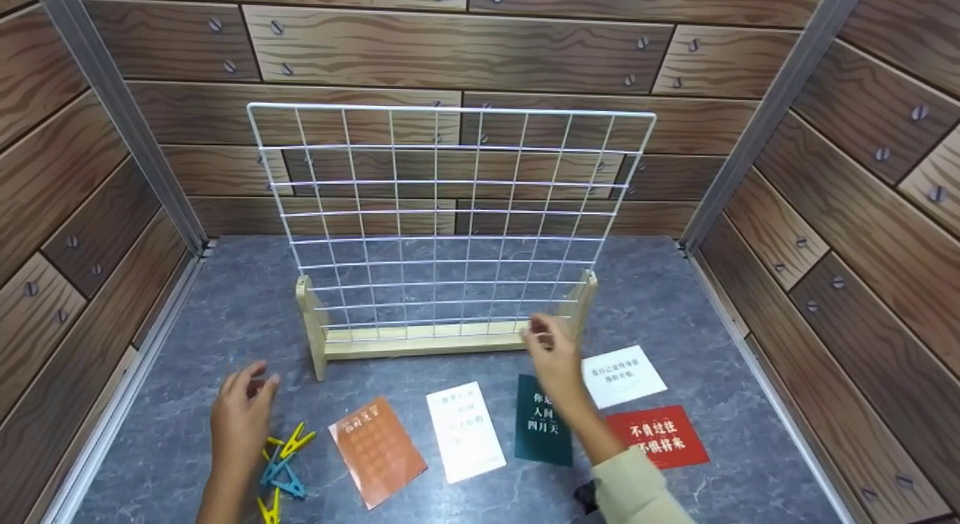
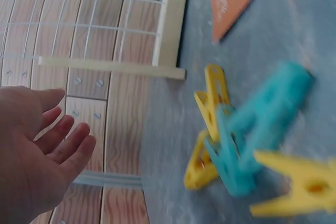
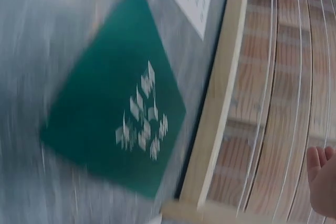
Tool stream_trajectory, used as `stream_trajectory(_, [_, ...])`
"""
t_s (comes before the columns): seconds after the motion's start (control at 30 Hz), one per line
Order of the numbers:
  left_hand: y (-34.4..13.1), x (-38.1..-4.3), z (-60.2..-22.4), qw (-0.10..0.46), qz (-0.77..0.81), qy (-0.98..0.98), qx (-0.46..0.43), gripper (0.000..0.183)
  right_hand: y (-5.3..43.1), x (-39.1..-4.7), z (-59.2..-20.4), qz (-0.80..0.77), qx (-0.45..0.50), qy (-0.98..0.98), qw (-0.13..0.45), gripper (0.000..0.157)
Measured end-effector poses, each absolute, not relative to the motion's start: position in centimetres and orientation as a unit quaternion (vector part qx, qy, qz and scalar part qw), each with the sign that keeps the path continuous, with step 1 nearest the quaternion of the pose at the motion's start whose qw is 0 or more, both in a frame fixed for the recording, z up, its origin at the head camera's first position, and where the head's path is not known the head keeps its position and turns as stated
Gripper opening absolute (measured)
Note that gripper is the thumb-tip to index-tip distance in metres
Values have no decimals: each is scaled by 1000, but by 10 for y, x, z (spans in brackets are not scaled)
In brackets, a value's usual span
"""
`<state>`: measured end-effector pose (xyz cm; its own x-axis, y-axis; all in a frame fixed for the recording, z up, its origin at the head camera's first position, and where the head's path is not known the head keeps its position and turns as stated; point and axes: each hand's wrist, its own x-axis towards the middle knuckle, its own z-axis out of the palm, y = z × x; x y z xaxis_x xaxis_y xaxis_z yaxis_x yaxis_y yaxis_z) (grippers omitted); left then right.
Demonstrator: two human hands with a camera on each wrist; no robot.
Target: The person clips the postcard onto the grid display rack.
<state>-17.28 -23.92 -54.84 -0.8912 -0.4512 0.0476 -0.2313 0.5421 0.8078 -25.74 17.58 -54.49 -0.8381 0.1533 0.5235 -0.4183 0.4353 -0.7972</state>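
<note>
My left hand (image 1: 241, 419) hovers left of the orange card, its fingers relaxed and nothing in them. Close by on the floor lie several clothespins, among them a yellow clothespin (image 1: 301, 440) and a blue clothespin (image 2: 275, 106). My right hand (image 1: 555, 359) hangs over the dark green card (image 1: 540, 441), near the right end of a wooden stand (image 1: 420, 347). Its fingers are loosely bent, with nothing visible between them; only part of that hand shows in the right wrist view. A white wire grid (image 1: 450, 183) stands upright in the stand.
Left of the green card lie an orange card (image 1: 379, 449) and a white card (image 1: 466, 434). On the right are another white card (image 1: 624, 377) and a red card (image 1: 667, 435), partly behind my right arm. Wood-patterned walls (image 1: 450, 47) enclose the grey floor (image 1: 225, 314).
</note>
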Motion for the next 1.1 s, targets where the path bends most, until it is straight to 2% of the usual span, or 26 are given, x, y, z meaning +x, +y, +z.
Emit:
stream_trajectory(0.13, [-241,-168,-553,64,-405,-890,199,43,150,-251,-558,518,155,-805,245,25])
stream_trajectory(0.23, [-240,-166,-556,34,-379,-907,183,44,132,-245,-566,514,200,-810,200,27])
stream_trajectory(0.4, [-240,-161,-566,14,-345,-924,161,43,99,-239,-579,483,218,-842,106,30])
stream_trajectory(0.53, [-240,-159,-575,13,-333,-931,148,41,74,-238,-586,442,227,-866,53,34])
stream_trajectory(0.87, [-241,-161,-588,-58,-297,-942,141,44,32,-237,-597,380,255,-889,8,37])
stream_trajectory(1.1, [-239,-164,-593,-78,-266,-952,130,50,11,-233,-608,334,263,-905,10,34])
